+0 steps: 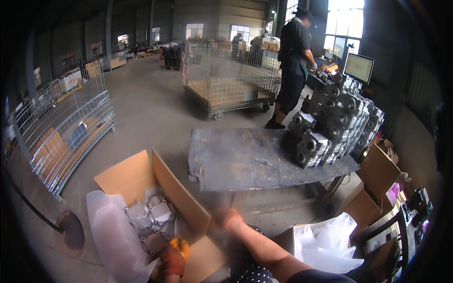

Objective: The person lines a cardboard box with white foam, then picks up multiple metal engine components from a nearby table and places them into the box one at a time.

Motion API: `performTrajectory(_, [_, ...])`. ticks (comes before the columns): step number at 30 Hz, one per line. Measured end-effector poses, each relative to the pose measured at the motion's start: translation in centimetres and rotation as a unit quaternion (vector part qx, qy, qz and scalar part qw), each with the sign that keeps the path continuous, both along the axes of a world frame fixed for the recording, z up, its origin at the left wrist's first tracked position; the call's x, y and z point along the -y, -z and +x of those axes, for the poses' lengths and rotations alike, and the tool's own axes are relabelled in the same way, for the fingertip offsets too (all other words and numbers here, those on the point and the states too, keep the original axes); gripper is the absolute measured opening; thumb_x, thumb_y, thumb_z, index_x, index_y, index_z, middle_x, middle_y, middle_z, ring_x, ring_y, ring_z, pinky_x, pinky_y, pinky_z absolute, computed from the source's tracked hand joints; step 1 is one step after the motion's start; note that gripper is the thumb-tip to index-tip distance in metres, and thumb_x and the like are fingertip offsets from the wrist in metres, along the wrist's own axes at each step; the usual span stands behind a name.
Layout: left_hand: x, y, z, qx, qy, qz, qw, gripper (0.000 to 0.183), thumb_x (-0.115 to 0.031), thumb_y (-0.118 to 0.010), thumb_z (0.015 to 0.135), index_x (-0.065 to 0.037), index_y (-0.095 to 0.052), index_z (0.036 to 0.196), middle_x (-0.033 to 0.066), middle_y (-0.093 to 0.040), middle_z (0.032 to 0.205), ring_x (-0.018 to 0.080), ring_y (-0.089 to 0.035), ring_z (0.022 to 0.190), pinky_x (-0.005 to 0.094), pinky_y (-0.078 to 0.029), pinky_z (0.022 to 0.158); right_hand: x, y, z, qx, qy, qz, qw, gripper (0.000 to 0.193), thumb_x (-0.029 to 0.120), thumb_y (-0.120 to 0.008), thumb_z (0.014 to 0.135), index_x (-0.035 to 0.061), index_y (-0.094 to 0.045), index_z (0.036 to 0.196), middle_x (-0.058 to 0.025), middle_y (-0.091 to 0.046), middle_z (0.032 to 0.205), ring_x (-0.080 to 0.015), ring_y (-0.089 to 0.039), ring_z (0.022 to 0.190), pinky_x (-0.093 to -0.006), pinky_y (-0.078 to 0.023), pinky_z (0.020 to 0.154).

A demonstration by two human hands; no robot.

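L hand (173, 257) in orange glove, fingers curled over edge of open cardboard box (181, 193) w/ grey metal castings (151, 218) inside on white plastic liner (111, 231), R hand (225, 218) blurred near box flap, can't tell its grip, worn table (236, 158) w/ stacked castings (332, 125) behind, another person (293, 61) farther back.

Dim hall, daylight from windows (347, 21) top right, blown out white; monitor (359, 67) glows. Floor evenly lit, soft shadows under table (245, 158). Right hand (225, 218) smeared by motion blur, left hand (173, 257) slightly soft. Heavy fisheye bend, black vignette at corners, grainy overall
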State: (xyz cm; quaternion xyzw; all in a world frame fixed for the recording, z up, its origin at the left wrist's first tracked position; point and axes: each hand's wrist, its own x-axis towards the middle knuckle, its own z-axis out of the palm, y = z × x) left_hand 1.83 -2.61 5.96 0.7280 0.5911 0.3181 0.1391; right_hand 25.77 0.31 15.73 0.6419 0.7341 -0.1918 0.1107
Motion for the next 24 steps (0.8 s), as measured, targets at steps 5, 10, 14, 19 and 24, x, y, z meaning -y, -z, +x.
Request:
performTrajectory(5, [0.1,-0.7,0.1,-0.017,-0.004,-0.012,1.0,0.021,-0.03,-0.063,0.077,-0.013,-0.07,0.088,0.0124,-0.068,0.075,0.0307,-0.067,0.07,0.0364,-0.053,0.064,-0.3,0.6,0.0,-0.002,0.042,-0.011,0.999,0.033,0.034,-0.055,0.083,0.009,-0.07,0.099,-0.0131,-0.068,0.099,-0.0298,-0.066,0.091,-0.0404,-0.051,0.077])
performTrajectory(10, [0.2,-1.0,0.1,-0.003,-0.01,-0.021,1.0,0.021,-0.029,-0.062,0.077,-0.014,-0.07,0.088,0.0124,-0.068,0.075,0.031,-0.066,0.069,0.0366,-0.053,0.064,-0.3,0.2,-0.2,-0.034,0.075,-0.023,0.996,0.039,0.039,-0.055,0.082,0.008,-0.069,0.1,-0.0133,-0.068,0.099,-0.0303,-0.066,0.091,-0.0408,-0.051,0.077])
performTrajectory(14, [-0.1,-0.3,-0.1,-0.03,-0.007,-0.018,0.999,0.021,-0.031,-0.062,0.077,-0.015,-0.07,0.088,0.0119,-0.068,0.075,0.0309,-0.066,0.07,0.0371,-0.053,0.065,-0.1,0.0,-0.1,-0.015,0.042,-0.021,0.999,0.036,0.037,-0.055,0.083,0.0076,-0.069,0.099,-0.0135,-0.068,0.098,-0.0295,-0.066,0.09,-0.0397,-0.051,0.076])
performTrajectory(19, [-0.8,0.0,-0.3,-0.037,0.026,-0.049,0.998,0.022,-0.033,-0.061,0.076,-0.015,-0.071,0.086,0.0106,-0.068,0.076,0.0306,-0.067,0.071,0.0378,-0.053,0.066,0.0,0.2,0.0,-0.04,0.062,-0.005,0.997,0.033,0.033,-0.054,0.086,0.0071,-0.069,0.099,-0.0141,-0.068,0.098,-0.0287,-0.066,0.091,-0.0382,-0.051,0.076])
performTrajectory(24, [-0.8,0.9,-0.4,-0.098,-0.001,-0.071,0.993,0.022,-0.034,-0.061,0.076,-0.016,-0.071,0.084,0.0101,-0.068,0.076,0.0305,-0.067,0.071,0.0378,-0.053,0.066,0.3,-0.6,-0.4,-0.038,0.075,-0.011,0.996,0.033,0.031,-0.051,0.087,0.0073,-0.068,0.102,-0.0134,-0.067,0.104,-0.0299,-0.065,0.096,-0.0397,-0.051,0.078])
